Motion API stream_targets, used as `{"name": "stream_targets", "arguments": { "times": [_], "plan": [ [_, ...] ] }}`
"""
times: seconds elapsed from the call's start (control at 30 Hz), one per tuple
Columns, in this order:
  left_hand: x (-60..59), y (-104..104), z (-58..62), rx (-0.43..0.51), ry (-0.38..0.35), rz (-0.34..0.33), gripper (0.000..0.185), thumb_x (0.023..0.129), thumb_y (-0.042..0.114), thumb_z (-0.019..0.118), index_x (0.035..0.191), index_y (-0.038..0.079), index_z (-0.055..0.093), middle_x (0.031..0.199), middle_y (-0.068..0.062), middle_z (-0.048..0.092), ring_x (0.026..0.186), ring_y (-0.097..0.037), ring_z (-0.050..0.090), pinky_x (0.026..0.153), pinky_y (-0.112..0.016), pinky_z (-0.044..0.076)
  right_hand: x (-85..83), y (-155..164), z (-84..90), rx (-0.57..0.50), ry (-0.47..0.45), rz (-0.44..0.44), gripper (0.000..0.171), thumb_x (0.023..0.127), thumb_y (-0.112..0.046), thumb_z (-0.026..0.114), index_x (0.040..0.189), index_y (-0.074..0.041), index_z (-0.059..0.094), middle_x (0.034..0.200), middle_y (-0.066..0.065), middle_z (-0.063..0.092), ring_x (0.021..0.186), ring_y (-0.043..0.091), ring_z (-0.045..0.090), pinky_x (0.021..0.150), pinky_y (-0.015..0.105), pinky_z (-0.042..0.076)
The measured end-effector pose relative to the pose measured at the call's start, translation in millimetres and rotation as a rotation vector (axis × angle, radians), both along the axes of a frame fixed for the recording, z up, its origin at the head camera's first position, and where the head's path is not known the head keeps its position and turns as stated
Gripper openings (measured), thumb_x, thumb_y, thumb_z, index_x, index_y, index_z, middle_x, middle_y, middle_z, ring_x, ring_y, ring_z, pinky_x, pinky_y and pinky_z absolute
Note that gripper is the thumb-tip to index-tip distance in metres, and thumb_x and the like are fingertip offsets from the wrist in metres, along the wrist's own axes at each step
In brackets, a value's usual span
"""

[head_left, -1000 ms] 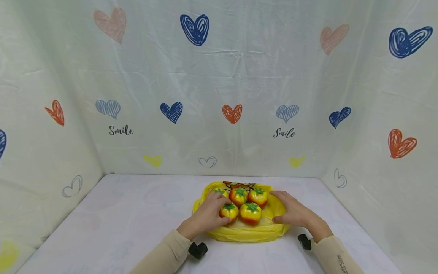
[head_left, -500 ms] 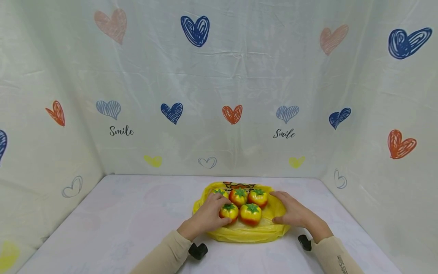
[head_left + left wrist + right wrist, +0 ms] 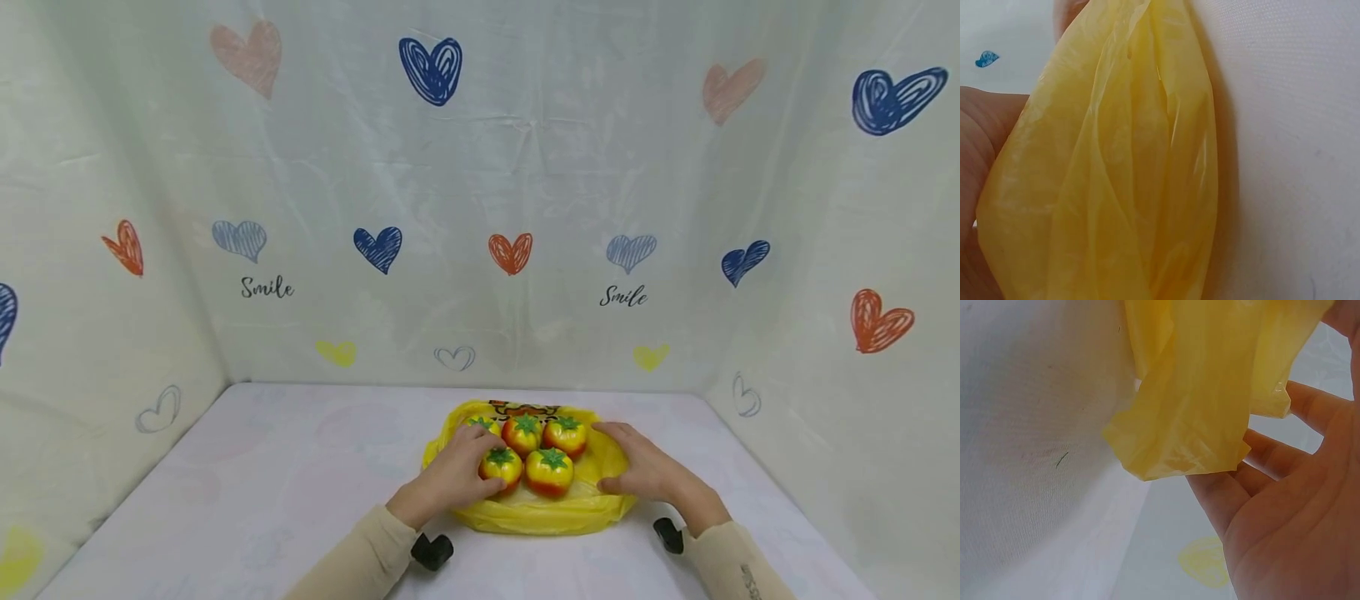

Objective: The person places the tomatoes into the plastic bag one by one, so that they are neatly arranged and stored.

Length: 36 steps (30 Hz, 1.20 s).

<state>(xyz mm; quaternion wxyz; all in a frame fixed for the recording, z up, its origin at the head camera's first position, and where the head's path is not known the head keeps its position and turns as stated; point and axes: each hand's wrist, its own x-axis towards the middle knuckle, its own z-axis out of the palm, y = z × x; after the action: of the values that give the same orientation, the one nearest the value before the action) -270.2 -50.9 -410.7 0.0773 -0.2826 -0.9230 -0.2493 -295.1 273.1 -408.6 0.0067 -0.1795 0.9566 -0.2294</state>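
Backdrop: white cloth (image 3: pixel 525 167) printed with hearts and the word "Smile", hung on three sides of a pale table (image 3: pixel 247 483).

Yellow plastic bag (image 3: pixel 540 512) lies flat near the table's front edge, centre-right, spread under the fruit. Left wrist view shows its crinkled film (image 3: pixel 1122 187) close against the palm; right wrist view shows a folded corner (image 3: pixel 1191 431) hanging just in front of the fingers.

Five toy tomatoes, orange-red with green calyxes, sit clustered on the bag: three in a back row (image 3: pixel 522 432), two in front (image 3: pixel 549 470).

Left hand (image 3: pixel 450 479) rests on the bag's left part, fingers loosely bent over the leftmost tomatoes, thumb touching the front-left tomato (image 3: pixel 500 467). Whether it grips the tomato or only lies against it, cannot tell.

Right hand (image 3: pixel 648 473) lies on the bag's right part, fingers straight and held together, thumb pointing inward; the palm faces the film in the wrist view.

Beige sleeves (image 3: pixel 360 558) on both forearms.
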Motion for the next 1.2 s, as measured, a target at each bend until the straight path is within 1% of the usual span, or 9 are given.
{"name": "stream_targets", "arguments": {
  "times": [0.27,0.43,0.57,0.87,0.97,1.1,1.2],
  "plan": [
    [0.0,-1,1.2,0.009,0.020,-0.013,0.040,0.083,0.032,0.073,0.117,0.015,0.063,0.113,0.000,0.052,0.105,-0.017,0.043,0.089,-0.034,0.046,0.4,1,1.9,0.011,0.014,0.006,0.083,0.072,-0.030,0.081,0.142,-0.012,0.041,0.146,0.017,0.036,0.130,0.040,0.037,0.102,0.062,0.031],
    [-0.6,0,0.5,0.008,0.007,-0.016,0.039,0.083,0.033,0.073,0.117,0.017,0.063,0.114,0.002,0.051,0.106,-0.017,0.043,0.091,-0.034,0.045,0.6,1,1.3,0.002,0.011,-0.001,0.083,0.071,-0.030,0.081,0.143,-0.013,0.041,0.146,0.017,0.036,0.130,0.039,0.037,0.102,0.061,0.031],
    [0.0,1,0.3,0.004,0.006,-0.020,0.039,0.083,0.034,0.073,0.117,0.017,0.063,0.113,0.002,0.051,0.106,-0.016,0.043,0.091,-0.033,0.045,1.2,1,2.2,0.016,0.012,-0.003,0.083,0.072,-0.031,0.081,0.143,-0.014,0.041,0.145,0.017,0.036,0.130,0.039,0.038,0.101,0.061,0.032],
    [0.6,-4,5.4,0.016,0.015,-0.018,0.042,0.083,0.034,0.073,0.119,0.015,0.062,0.114,0.000,0.051,0.106,-0.016,0.044,0.092,-0.033,0.046,2.1,2,9.0,0.024,0.020,-0.018,0.085,0.073,-0.033,0.080,0.144,-0.015,0.039,0.146,0.016,0.035,0.129,0.039,0.038,0.100,0.062,0.033],
    [0.9,-9,6.3,0.033,0.038,-0.015,0.043,0.083,0.034,0.074,0.119,0.013,0.062,0.114,-0.001,0.051,0.107,-0.017,0.046,0.093,-0.035,0.046,4.0,3,12.0,0.011,0.019,-0.020,0.086,0.072,-0.034,0.081,0.145,-0.016,0.038,0.147,0.016,0.035,0.128,0.040,0.039,0.099,0.063,0.034],
    [1.0,-18,7.8,0.055,0.078,-0.010,0.042,0.083,0.032,0.073,0.117,0.011,0.062,0.112,-0.002,0.053,0.107,-0.018,0.046,0.094,-0.037,0.045,6.9,4,16.6,-0.018,0.021,-0.013,0.086,0.073,-0.033,0.080,0.145,-0.017,0.036,0.147,0.016,0.034,0.127,0.041,0.040,0.097,0.063,0.036],
    [1.9,-27,10.0,0.065,0.101,-0.005,0.040,0.084,0.031,0.071,0.117,0.011,0.063,0.113,-0.002,0.054,0.106,-0.018,0.045,0.093,-0.037,0.045,9.2,7,18.9,-0.019,0.015,-0.022,0.087,0.075,-0.035,0.079,0.147,-0.017,0.034,0.148,0.016,0.033,0.127,0.041,0.040,0.096,0.064,0.036]
  ]
}}
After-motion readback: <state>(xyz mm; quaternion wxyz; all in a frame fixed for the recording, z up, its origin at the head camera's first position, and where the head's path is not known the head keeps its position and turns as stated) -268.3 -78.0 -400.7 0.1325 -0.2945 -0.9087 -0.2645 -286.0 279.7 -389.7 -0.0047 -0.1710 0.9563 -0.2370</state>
